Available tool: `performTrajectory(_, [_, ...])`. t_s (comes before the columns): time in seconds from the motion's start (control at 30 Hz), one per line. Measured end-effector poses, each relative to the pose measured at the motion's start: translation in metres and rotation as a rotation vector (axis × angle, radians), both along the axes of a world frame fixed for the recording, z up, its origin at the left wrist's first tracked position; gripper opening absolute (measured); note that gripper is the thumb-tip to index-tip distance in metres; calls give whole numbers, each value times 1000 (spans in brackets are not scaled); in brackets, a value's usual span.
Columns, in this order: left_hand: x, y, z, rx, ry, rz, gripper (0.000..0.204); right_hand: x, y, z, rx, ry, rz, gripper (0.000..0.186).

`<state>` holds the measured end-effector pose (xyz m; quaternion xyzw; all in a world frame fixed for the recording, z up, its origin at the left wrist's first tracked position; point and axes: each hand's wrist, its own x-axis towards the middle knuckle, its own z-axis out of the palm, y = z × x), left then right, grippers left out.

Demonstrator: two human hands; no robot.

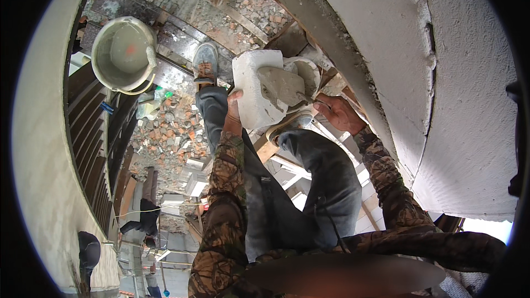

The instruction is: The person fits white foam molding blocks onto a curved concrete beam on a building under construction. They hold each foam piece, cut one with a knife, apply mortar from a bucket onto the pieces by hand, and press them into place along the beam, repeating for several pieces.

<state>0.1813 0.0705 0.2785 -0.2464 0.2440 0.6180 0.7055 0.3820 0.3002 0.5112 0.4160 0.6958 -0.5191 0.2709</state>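
Note:
My left hand [234, 113] grips the near left side of a white concrete block [246, 80], which is held up in front of my legs. My right hand [340, 113] is closed round the handle of a trowel. The grey, mortar-smeared trowel blade [284, 85] lies over the right part of the block; whether it presses on the surface I cannot tell. Wet grey mortar shows along the blade's edge. Just beyond the blade is a round, mortar-stained container [310, 71], partly hidden by the trowel and block.
A pale bucket [100, 57] of greyish liquid stands at the left on dark planks [124, 2]. My shoe [205, 61] rests on planks, with brick rubble [171, 124] far below. A curved rendered wall [464, 104] runs along the right. Another person [148, 218] is low at the left.

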Motion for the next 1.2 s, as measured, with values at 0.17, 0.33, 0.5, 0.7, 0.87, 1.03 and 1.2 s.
performTrajectory(0.17, [8, -5, -8, -63, -1, 103, 65, 1, -5, 13, -528, -145, -159, 43])
performTrajectory(0.33, [7, -4, -8, -136, 60, 48, 60, 1, -1, 30, -238, -28, 100, 48])
performTrajectory(0.5, [5, 4, -6, -102, -43, -70, 62, -8, 10, 15, -480, -94, -273, 47])
performTrajectory(0.7, [-4, 1, -4, -102, 46, 54, 63, -10, 7, 22, -587, -173, -174, 49])
performTrajectory(0.87, [5, -7, -12, -38, 14, 52, 43, -24, 28, -21, -327, -173, -299, 56])
performTrajectory(1.03, [6, -5, -16, -143, 74, 160, 52, 12, -5, -12, -660, -83, -173, 49])
performTrajectory(1.2, [-16, -7, -11, -184, 92, 188, 64, 71, -35, 0, -170, -243, -259, 39])
